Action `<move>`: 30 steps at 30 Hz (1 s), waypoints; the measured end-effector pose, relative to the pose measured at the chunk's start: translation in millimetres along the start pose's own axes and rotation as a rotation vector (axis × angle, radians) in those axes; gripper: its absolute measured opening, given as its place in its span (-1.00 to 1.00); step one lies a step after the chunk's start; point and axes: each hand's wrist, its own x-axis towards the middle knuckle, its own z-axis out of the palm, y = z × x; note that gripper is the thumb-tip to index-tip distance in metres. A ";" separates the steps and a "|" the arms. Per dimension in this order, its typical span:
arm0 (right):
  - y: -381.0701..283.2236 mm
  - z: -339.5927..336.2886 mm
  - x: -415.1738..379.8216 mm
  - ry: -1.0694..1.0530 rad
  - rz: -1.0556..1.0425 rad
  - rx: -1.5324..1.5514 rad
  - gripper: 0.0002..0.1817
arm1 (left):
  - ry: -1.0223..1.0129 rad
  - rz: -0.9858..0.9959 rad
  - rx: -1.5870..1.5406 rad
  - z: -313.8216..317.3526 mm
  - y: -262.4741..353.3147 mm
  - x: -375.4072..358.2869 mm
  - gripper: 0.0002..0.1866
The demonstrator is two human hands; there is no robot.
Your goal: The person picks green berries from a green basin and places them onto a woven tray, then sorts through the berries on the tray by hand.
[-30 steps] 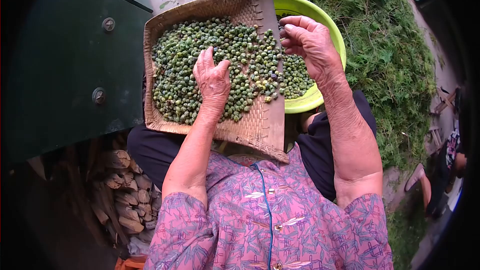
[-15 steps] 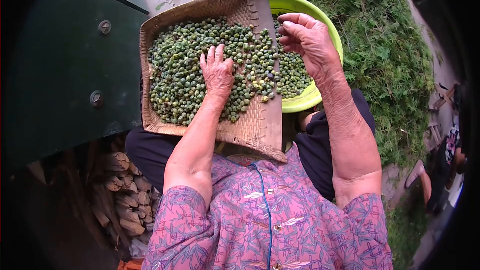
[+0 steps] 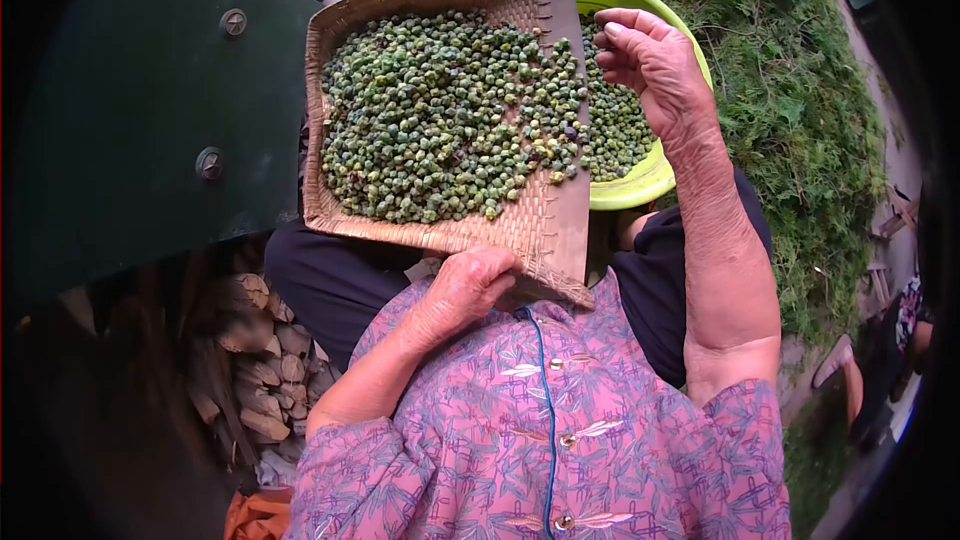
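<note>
A woven tray (image 3: 470, 232) lies across my lap, with green round fruits (image 3: 420, 120) heaped on it and some spread onto its flat right edge. My left hand (image 3: 470, 285) grips the tray's near rim, thumb on top and fingers hidden beneath. Over the yellow-green basin (image 3: 640, 192), which holds more of the fruits (image 3: 615, 130), my right hand (image 3: 645, 60) is raised with bent fingers, thumb near the index finger. Whether anything is between those fingertips is too small to tell.
A dark green panel with round studs (image 3: 150, 100) stands at the left. Split firewood (image 3: 265, 370) is piled below it. Cut green branches (image 3: 790, 130) cover the ground at the right. Another person's leg (image 3: 853, 380) shows at the far right.
My left hand has left the fruits and come down onto the tray's near rim, gripping it. In view, the tray and basin sit slightly higher and farther right. My right hand keeps its bent pose.
</note>
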 end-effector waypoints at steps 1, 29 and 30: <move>0.0 1.2 -0.3 0.000 0.006 -0.014 -0.81 | -0.142 0.027 0.043 -5.9 -1.5 -8.7 -0.91; 4.3 9.8 0.2 -0.015 0.017 -0.046 -0.83 | 0.512 0.008 0.842 -58.4 -86.8 64.5 -0.82; 7.7 12.3 0.8 -0.027 0.020 -0.057 -0.83 | 0.514 0.009 0.842 -58.1 -81.6 63.3 -0.82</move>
